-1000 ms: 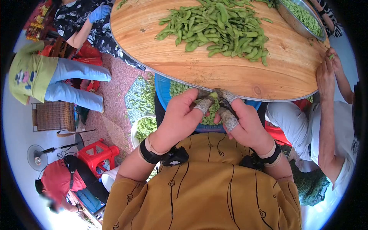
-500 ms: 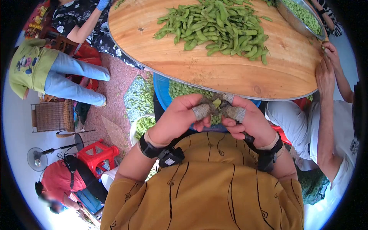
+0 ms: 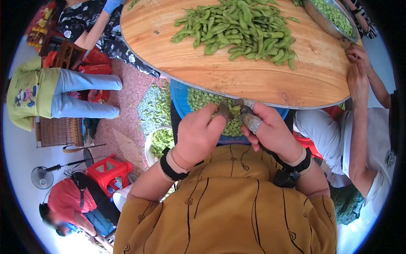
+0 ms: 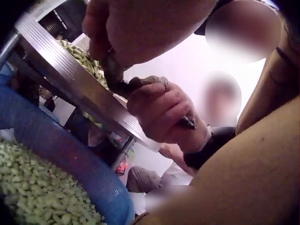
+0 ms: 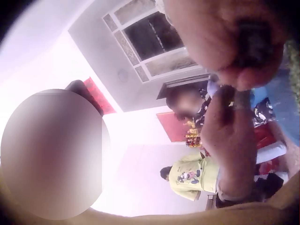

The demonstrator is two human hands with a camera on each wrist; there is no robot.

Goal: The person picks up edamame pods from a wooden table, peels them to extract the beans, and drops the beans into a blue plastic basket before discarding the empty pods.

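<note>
Above the blue basin [image 3: 179, 99], my two hands meet closely, their fingertips near the table edge. My left hand [image 3: 196, 131] has its thumb and fingers curled together, dark wrapping on the tips. A small pale green bean pod [image 3: 236, 109] shows between the hands, mostly covered by the fingers. My right hand [image 3: 275, 129], with grey tape round thumb and finger, curls round a dark-handled tool [image 5: 253, 44]; the handle's end pokes out of the fist in the left wrist view. Shelled beans [image 4: 42, 187] fill the basin below.
A heap of green pods [image 3: 241, 31] lies on the round wooden table [image 3: 169, 51], with a metal bowl [image 3: 332, 19] of beans at its far right. At left stand a white bucket [image 3: 148, 146] and a red stool [image 3: 109, 173]. Other people sit or stand around.
The left hand has turned and drawn slightly away from the right one. The pod between them shows less than half a second ago. The person in the yellow-green shirt has bent over.
</note>
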